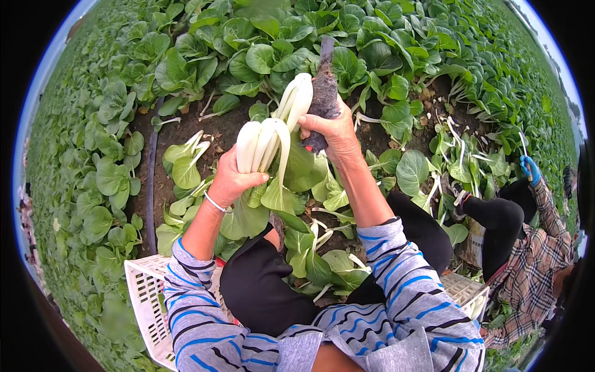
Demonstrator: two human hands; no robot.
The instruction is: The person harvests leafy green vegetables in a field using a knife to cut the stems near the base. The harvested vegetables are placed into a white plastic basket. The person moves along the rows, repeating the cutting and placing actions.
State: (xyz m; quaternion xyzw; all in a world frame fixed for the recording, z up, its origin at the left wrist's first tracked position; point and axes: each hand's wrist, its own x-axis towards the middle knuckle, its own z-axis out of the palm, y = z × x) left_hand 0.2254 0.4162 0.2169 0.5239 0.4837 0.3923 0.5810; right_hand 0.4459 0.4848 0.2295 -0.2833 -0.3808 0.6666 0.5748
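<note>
My left hand (pixel 232 179) grips a bok choy head (pixel 262 144) around its white stalks, with its leaves hanging downward. In my right hand (pixel 338 135) is a soil-caked hand tool (pixel 324 95) with a wrapped-looking middle and a flat dark end pointing away from me. My right thumb also presses on a second bok choy head (pixel 296 100), held base up beside the tool. The two heads touch each other above the ground. Part of the tool lies hidden behind my right fingers.
Loose bok choy leaves (pixel 316 260) litter the soil between my knees. White plastic crates stand at left (pixel 148 302) and right (pixel 465 288). A dark drip hose (pixel 151 186) runs along the left. Standing plants (pixel 260 58) grow ahead. A co-worker (pixel 525 269) crouches at right, a blue-gloved hand (pixel 531 169) holding a blade.
</note>
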